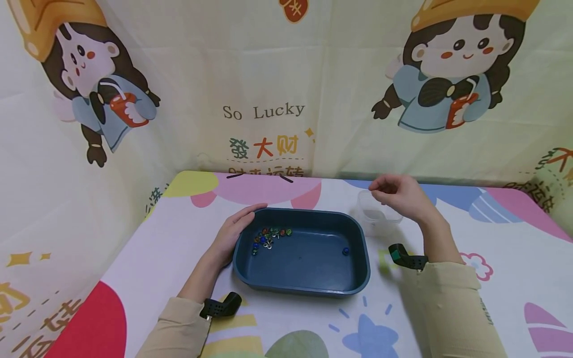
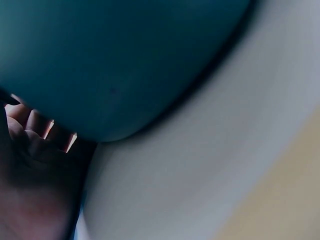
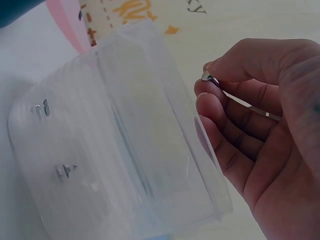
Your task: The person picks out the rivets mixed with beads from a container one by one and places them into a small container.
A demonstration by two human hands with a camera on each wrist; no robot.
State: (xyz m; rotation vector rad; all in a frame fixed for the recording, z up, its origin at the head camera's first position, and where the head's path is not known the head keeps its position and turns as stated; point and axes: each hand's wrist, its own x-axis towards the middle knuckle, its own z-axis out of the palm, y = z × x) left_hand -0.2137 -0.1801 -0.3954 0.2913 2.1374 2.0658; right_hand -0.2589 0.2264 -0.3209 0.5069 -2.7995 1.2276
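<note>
A dark blue basin (image 1: pixel 302 287) sits on the table. My left hand (image 1: pixel 233 229) grips its far left corner, with some fingers (image 2: pixel 37 122) bent below the wall in the left wrist view. Inside, several colourful round beads and small silver pieces (image 1: pixel 268 243) cluster at the left. One blue bead (image 1: pixel 345 251) lies apart at the right. My right hand (image 1: pixel 398 196) is over a clear plastic box (image 1: pixel 380 216) and pinches a small shiny silver piece (image 3: pixel 209 76) between thumb and forefinger. A few tiny metal pieces (image 3: pixel 62 171) show in the box.
A patterned cloth (image 1: pixel 313 325) covers the table. Behind it hangs a cream printed curtain (image 1: pixel 340 99). Two short dark strips (image 1: pixel 286 179) lie at the table's back edge. A black band with a camera (image 1: pixel 407 257) is on each wrist.
</note>
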